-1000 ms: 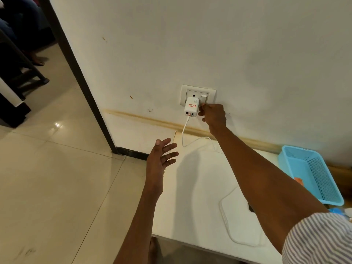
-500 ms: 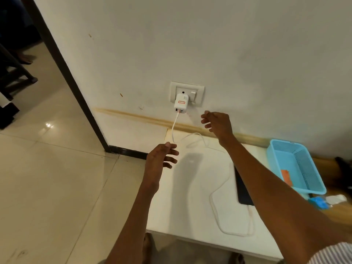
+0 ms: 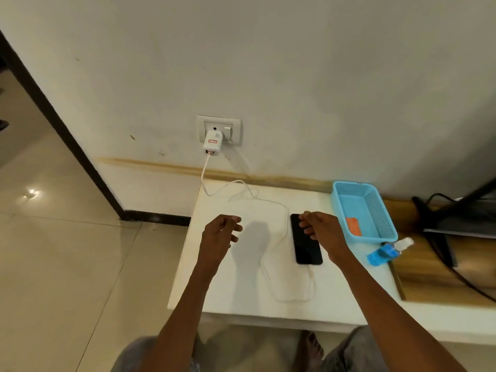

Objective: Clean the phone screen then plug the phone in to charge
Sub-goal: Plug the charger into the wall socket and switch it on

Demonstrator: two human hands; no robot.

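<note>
Black phone [image 3: 306, 241] flat beneath right hand [image 3: 323, 229] fingers [image 3: 304, 220].

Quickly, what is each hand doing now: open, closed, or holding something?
Left hand: open, fingers loosely curled, holding nothing.
Right hand: open, loosely curled above the phone, holding nothing.

right hand [image 3: 320, 229] hiding phone [image 3: 306, 245] top corner, charger [image 3: 212, 144] label unreadable, dark stand [image 3: 461, 210] cut off right

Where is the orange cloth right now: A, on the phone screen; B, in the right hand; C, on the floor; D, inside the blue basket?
D: the orange cloth lies on the bottom of the blue basket, right of the phone; both hands hold nothing.
</note>
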